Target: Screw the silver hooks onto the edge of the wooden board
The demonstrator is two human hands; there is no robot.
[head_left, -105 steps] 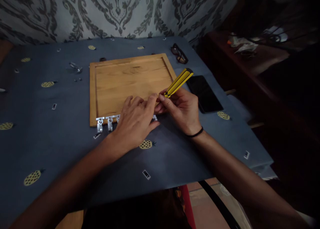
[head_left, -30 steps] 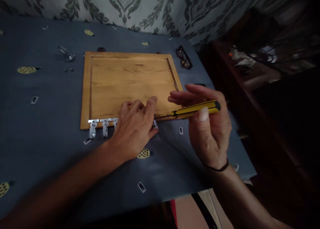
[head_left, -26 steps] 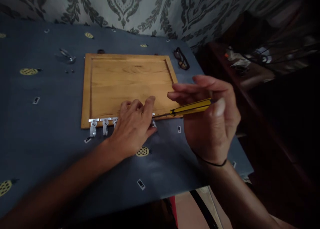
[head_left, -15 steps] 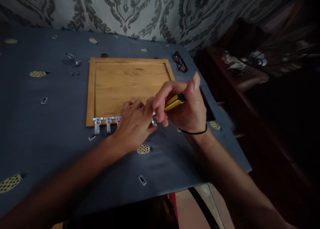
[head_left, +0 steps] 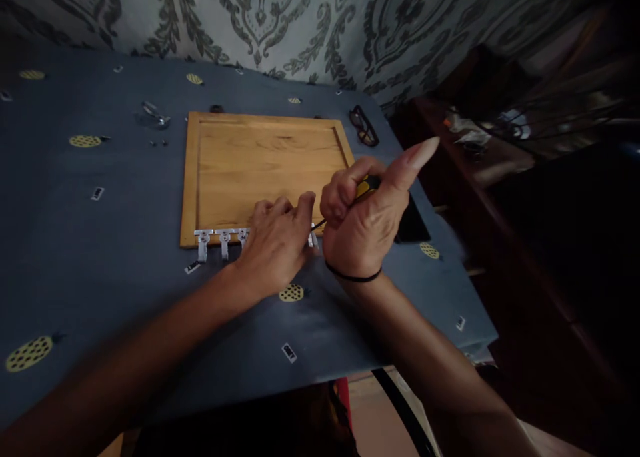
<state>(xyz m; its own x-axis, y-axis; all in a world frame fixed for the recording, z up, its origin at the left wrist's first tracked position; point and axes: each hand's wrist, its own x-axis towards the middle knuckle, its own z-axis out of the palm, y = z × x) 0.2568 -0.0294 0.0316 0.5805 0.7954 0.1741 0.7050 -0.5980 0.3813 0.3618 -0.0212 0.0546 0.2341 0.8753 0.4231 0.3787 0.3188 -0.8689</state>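
Note:
A wooden panel [head_left: 270, 160] with a raised frame lies flat on the table. Several metal hinges [head_left: 225, 244] line its near edge, some covered by my left hand [head_left: 277, 244]. That hand rests over the edge, fingers bent and thumb underneath, apparently holding the rightmost hinge [head_left: 313, 240]; the exact contact is hidden. In my right hand [head_left: 367, 214] is a screwdriver [head_left: 367, 186] with a yellow and black handle, fingers curled round it and thumb stretched out. Its thin dark shaft slants down left to that hinge.
Glasses [head_left: 363, 125] lie beyond the panel's right corner. Past its left side are a shiny metal piece [head_left: 155, 115] and small screws [head_left: 159, 143]. A dark flat object [head_left: 414, 225] sits right of my right hand. The blue tablecloth [head_left: 125, 244] bears pineapple prints.
My right hand has turned about the screwdriver, its wrist shifting left and its thumb now pointing up and right. More of the shaft shows. My left hand stays at the panel's edge.

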